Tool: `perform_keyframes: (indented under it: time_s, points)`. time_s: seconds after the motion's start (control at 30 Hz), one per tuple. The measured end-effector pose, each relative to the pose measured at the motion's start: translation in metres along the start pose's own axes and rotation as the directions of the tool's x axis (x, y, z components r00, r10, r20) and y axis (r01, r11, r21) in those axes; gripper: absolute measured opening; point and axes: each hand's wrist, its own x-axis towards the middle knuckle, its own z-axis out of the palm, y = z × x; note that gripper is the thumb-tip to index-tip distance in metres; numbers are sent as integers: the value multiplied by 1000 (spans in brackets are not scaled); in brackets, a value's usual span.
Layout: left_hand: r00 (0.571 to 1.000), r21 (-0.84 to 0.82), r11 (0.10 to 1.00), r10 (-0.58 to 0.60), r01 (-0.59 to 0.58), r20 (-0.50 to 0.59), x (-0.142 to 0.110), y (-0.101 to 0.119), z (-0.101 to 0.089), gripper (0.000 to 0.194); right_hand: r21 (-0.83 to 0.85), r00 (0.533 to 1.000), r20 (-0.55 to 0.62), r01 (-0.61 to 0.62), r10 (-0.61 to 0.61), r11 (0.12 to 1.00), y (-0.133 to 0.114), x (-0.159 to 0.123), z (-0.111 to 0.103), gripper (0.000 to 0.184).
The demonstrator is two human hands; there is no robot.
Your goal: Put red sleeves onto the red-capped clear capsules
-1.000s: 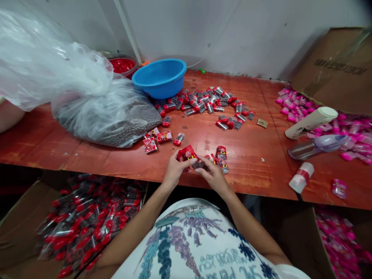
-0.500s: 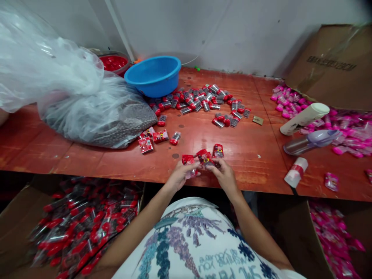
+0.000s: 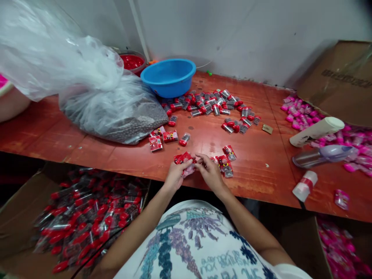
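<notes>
My left hand (image 3: pixel 174 175) is closed on several red printed packets (image 3: pixel 184 158) with clear plastic parts, held just above the table's front edge. The fingers of my right hand (image 3: pixel 211 173) are bent in a pinch at the right edge of those packets; the exact contact at the fingertips is small and partly hidden. Beside my right hand, a few more red packets (image 3: pixel 224 164) lie on the table, with another red packet (image 3: pixel 229 152) just behind them. A small clear tube with a red cap (image 3: pixel 185 139) lies farther back, left of centre.
Red-capped tubes (image 3: pixel 207 104) are heaped near a blue basin (image 3: pixel 168 79). A plastic bag of dark beads (image 3: pixel 128 120) sits left, by red packets (image 3: pixel 156 143). Right are a white tumbler (image 3: pixel 316 131), clear bottle (image 3: pixel 322 155), plastic roll (image 3: pixel 305 186) and pink items (image 3: pixel 302 114). Below-left, a carton (image 3: pixel 26 209).
My right hand has let go of packets, which now lie to its right, and has come to the packets in my left hand. The whole view has shifted slightly.
</notes>
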Motion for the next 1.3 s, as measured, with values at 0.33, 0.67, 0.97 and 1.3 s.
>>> perform_keyframes:
  time_s: [0.33, 0.67, 0.97, 1.3]
  points:
    - [992, -93, 992, 72, -82, -108, 3, 25, -35, 26, -32, 972, 229, 54, -45, 998, -9, 41, 27, 42]
    - [977, -214, 971, 64, -108, -203, 11, 34, -48, 24, -566, 926, 335, 345, -173, 748, 13, 101, 27, 43]
    - [977, -359, 933, -72, -6, -202, 9, 47, -40, 9, -651, 904, 394, 401, -164, 645, 22, 81, 19, 30]
    - [989, -338, 941, -63, 14, -134, 15, 30, -12, 10, -111, 990, 80, 126, -118, 986, -19, 0, 11, 24]
